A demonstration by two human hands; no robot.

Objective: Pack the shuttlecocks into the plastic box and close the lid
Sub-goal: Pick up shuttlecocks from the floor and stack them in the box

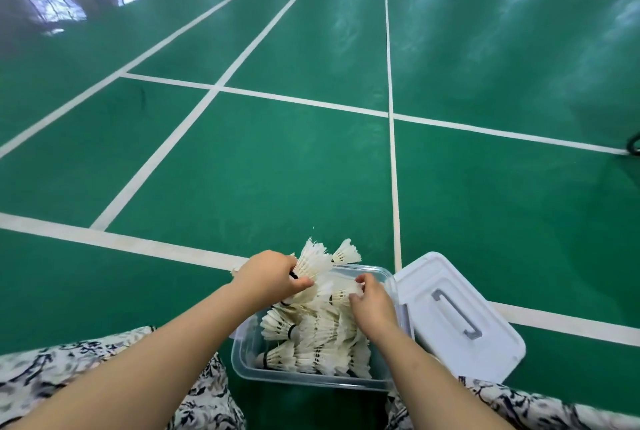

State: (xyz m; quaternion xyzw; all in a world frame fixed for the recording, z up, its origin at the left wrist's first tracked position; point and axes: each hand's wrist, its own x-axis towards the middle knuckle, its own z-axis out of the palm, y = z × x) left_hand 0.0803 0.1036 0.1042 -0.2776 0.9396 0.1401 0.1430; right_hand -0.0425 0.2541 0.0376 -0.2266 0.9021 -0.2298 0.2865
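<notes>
Left hand [270, 279] gripping shuttlecock [313, 261] at cork end, fingers curling round it, holding it over far-left rim of plastic box [242, 357]. Right hand [372, 303] pinching feathers of second shuttlecock [341, 291] inside box, fingers bending. Pile of shuttlecocks [311, 336] lying jumbled in box. Stray shuttlecock [346, 252] sticking up at far rim. White lid [491, 350] with grey handle [455, 312] lying off, touching box's right side. Green court floor [277, 159] lying underneath; patterned fabric [52, 367] showing at bottom.

An indoor badminton court is stretching ahead. White lines [304, 102] are crossing its glossy green floor [294, 170], shuttlecocks [311, 336] lying nearby.
</notes>
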